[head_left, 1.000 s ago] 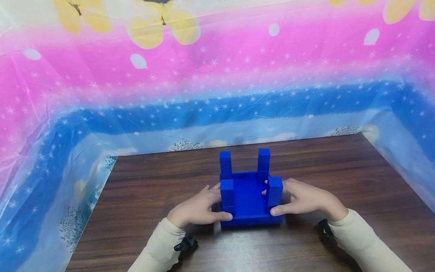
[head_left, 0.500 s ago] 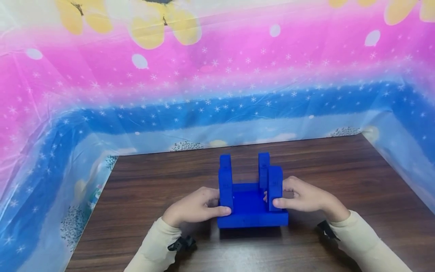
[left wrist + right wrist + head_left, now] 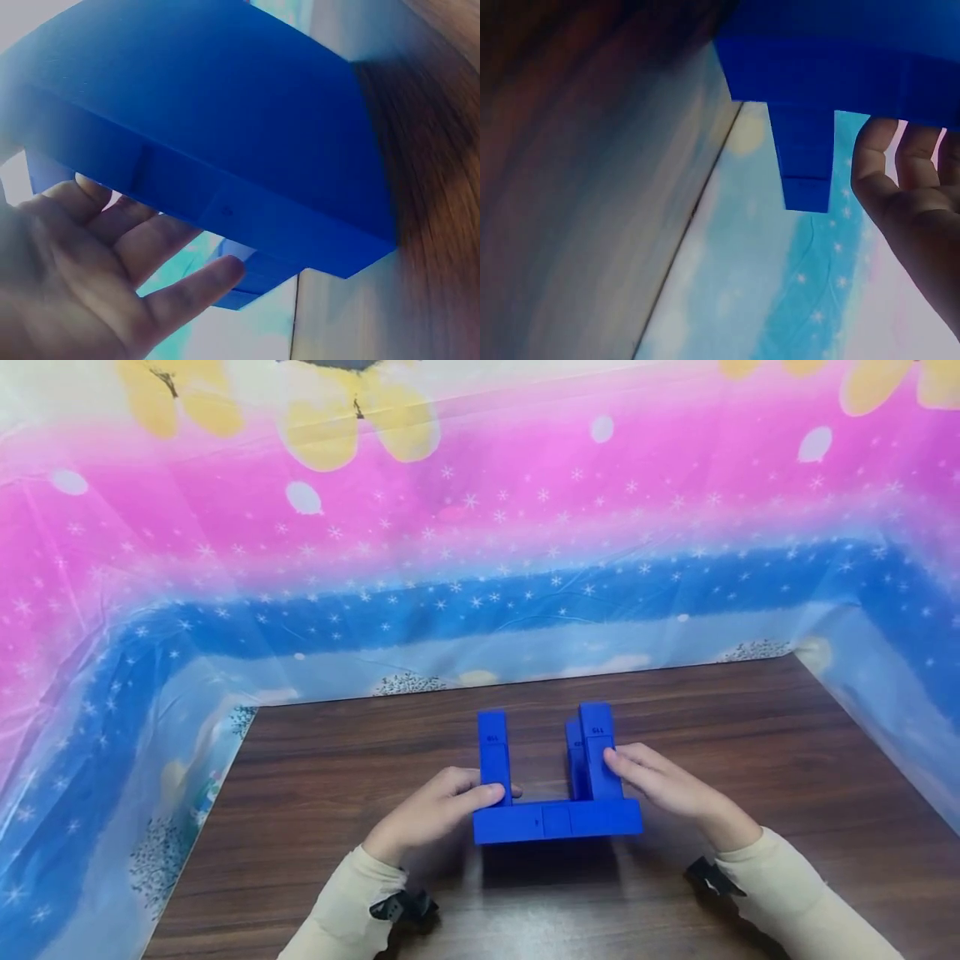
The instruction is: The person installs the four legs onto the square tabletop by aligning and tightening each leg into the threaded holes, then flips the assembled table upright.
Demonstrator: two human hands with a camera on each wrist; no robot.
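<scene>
A blue toy-table-like piece (image 3: pixel 557 821), a flat square base with square posts standing up from its corners, hangs tilted above the tabletop between my hands in the head view. My left hand (image 3: pixel 429 810) grips the near left post, thumb on its face. On the opposite side, my right hand (image 3: pixel 678 787) holds the near right post with the thumb against it. The left wrist view has the flat underside of the blue piece (image 3: pixel 247 112), with my left fingers (image 3: pixel 199 289) curled over its edge. In the right wrist view, my right fingers (image 3: pixel 874 150) hook past the rim.
The brown wood-grain tabletop (image 3: pixel 360 752) lies beneath, with a shadow under the piece. A pink and blue patterned cloth (image 3: pixel 480 552) hangs along the back and sides. Black straps (image 3: pixel 405 906) sit at both sleeve cuffs.
The blue piece has left the tabletop and tipped, its front side now facing the camera and its posts leaning away. Both hands moved with it, and the right thumb rose along its post.
</scene>
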